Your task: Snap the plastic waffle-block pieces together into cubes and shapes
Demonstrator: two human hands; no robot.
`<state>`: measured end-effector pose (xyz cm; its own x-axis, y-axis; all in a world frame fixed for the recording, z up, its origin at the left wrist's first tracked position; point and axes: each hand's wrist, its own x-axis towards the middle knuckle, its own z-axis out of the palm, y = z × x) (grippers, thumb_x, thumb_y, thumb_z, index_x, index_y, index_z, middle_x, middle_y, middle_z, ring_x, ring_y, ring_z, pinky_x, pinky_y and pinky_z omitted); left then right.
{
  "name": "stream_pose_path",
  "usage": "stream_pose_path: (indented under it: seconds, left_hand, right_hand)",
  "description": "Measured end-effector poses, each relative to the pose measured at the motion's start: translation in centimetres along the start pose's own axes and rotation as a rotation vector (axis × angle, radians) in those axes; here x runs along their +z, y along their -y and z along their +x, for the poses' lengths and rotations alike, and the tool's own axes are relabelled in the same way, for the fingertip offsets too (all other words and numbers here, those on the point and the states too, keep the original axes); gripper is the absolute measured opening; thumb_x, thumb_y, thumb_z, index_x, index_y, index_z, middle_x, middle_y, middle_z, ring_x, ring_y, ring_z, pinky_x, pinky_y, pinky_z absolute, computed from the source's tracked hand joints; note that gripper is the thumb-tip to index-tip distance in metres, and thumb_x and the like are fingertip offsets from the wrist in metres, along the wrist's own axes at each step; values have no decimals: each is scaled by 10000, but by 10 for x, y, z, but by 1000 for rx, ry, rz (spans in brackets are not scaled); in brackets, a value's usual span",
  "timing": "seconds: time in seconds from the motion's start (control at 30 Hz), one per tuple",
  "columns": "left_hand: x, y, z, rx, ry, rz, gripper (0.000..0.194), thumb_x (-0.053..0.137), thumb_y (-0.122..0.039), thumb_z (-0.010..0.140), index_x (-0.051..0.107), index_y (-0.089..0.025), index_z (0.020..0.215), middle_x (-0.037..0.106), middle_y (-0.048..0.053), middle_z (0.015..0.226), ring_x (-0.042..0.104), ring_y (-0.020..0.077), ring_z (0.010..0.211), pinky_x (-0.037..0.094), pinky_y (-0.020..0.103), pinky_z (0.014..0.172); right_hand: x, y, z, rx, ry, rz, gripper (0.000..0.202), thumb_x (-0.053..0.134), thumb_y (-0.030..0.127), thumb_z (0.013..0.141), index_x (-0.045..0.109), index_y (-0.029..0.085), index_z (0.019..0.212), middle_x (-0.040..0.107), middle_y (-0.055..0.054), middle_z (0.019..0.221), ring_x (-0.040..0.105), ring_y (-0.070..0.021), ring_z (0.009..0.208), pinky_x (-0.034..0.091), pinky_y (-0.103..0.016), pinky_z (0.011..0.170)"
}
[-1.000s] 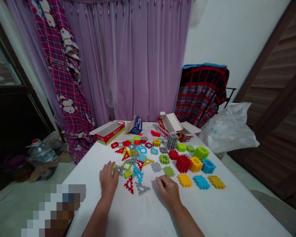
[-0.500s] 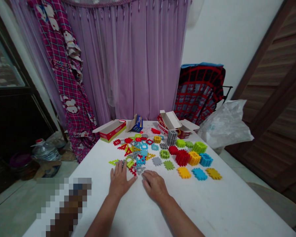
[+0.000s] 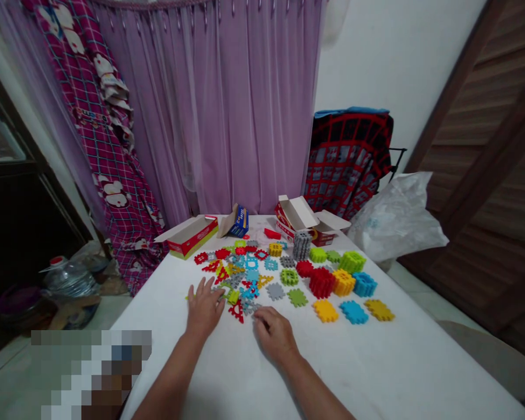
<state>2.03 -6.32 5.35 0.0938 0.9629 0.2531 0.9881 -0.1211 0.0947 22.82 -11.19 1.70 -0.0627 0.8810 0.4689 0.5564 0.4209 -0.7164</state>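
Observation:
My left hand (image 3: 205, 309) lies at the left front of a spread of loose toothed plastic building pieces (image 3: 251, 274), fingers spread and pointing away from me. Just right of its fingertips is a lime green piece (image 3: 233, 296). A red triangular piece (image 3: 236, 311) rests on the table between my hands. My right hand (image 3: 275, 335) is closed, thumb and fingers curled, its fingertips at the edge of a grey piece (image 3: 248, 306). Whether they grip that piece is hidden.
On the right side of the white table (image 3: 376, 361) stand a red stack (image 3: 322, 282), a yellow stack (image 3: 343, 282), a blue stack (image 3: 365, 284) and a grey tower (image 3: 302, 246). Flat squares, one yellow (image 3: 326, 310), lie before them. Open boxes (image 3: 195, 236) line the back.
My left hand has drawn back to the left, away from the lime green piece. My right fingers have curled in beside the grey piece. The whole view has shifted slightly.

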Motion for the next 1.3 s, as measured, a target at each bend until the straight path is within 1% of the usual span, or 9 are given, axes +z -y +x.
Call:
stream_pose_path:
  seconds: [0.23,0.37,0.5,0.63,0.7,0.83,1.1,1.2,1.3]
  left_hand:
    - [-25,-22,31,105,188,180,210,610,-168,761,758,-262,877,592,89,1393,362,349,1413,104,652,1148]
    - [-28,-14,38,128,187,104,178,586,-208,812,746,-282,841,599,56,1391,340,337,1427,75,677,1136]
    - [-20,8,46,-2,127,-211,175,565,-286,829,735,-303,865,606,31,1386,392,333,1397,202,685,1102]
    - [-3,12,50,43,9,-501,251,483,-332,869,719,-246,858,689,57,1259,594,238,1211,441,444,1040]
    - [8,7,48,50,-21,-523,289,445,-345,883,708,-227,860,725,60,1174,655,208,1101,502,366,966]
    - [22,2,33,50,-87,-528,278,449,-303,863,710,-220,906,748,64,1065,668,231,1037,502,404,955]
    - [21,8,2,145,-79,-432,277,616,-300,808,712,-262,1065,732,65,1140,637,270,1089,450,471,969]
    - [24,6,0,131,-80,-423,245,624,-294,818,718,-258,1042,737,65,1127,645,269,1072,438,476,973]
    - [22,7,1,91,-163,-485,195,591,-302,844,742,-254,956,753,71,1065,667,259,1011,451,457,951]
  right_hand:
    - [-2,1,-1,12,28,23,241,487,144,808,713,226,828,710,-34,856,665,-171,819,513,-273,774]
    - [-5,2,-2,5,-1,115,240,486,145,807,713,224,820,714,-36,846,668,-168,806,518,-265,759]
    - [-7,2,-2,15,-53,218,235,485,164,821,714,212,804,720,-45,828,680,-166,792,527,-251,744]
    - [-6,0,-1,32,-86,244,233,487,166,825,714,208,799,721,-45,804,685,-166,774,532,-246,732]
    - [-6,-2,0,38,-91,240,232,488,159,816,715,205,794,721,-43,793,689,-164,764,532,-238,717]
    - [-5,-3,1,42,-90,237,232,490,160,812,718,204,801,723,-43,797,694,-160,763,530,-225,711]
    - [-5,-6,-1,31,-56,214,233,492,159,815,719,213,823,723,-35,809,692,-156,765,527,-219,709]
    - [-6,-5,-2,24,-47,210,235,495,157,817,722,215,828,725,-36,816,693,-158,777,528,-224,729]
    - [-5,-6,-3,35,-55,226,221,510,172,817,726,218,816,728,-39,818,693,-165,783,531,-231,733]
